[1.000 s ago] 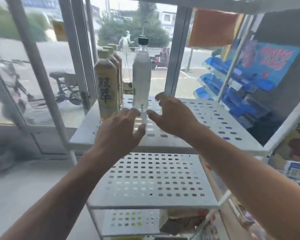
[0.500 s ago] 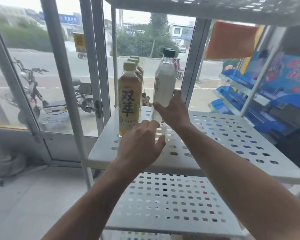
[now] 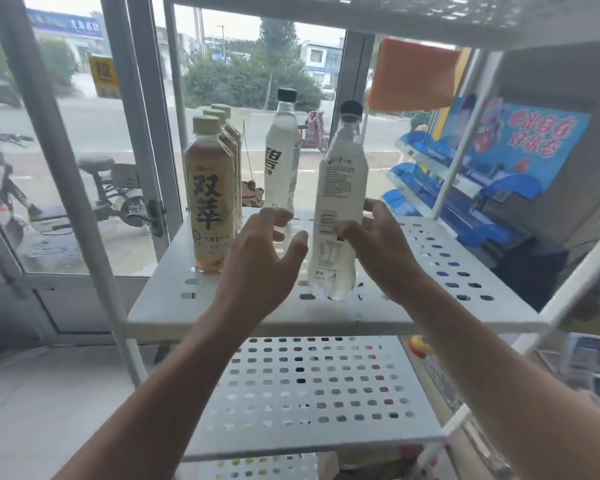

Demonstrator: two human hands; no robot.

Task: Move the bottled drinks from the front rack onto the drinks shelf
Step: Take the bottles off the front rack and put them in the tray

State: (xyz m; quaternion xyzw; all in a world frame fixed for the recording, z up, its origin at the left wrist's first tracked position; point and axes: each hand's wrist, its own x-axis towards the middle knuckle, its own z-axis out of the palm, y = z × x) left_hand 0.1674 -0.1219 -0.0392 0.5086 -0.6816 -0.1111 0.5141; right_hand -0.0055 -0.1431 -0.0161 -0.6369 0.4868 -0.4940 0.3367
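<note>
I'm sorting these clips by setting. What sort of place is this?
Probably a small shop by a street: bottled drinks lined up on a white perforated rack, a blue promotional poster, and a glass front facing the road.

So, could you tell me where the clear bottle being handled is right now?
In the head view, the near clear bottle stands centre-right near the front of the perforated shelf, gripped by the right hand, with the left hand just left.
</note>
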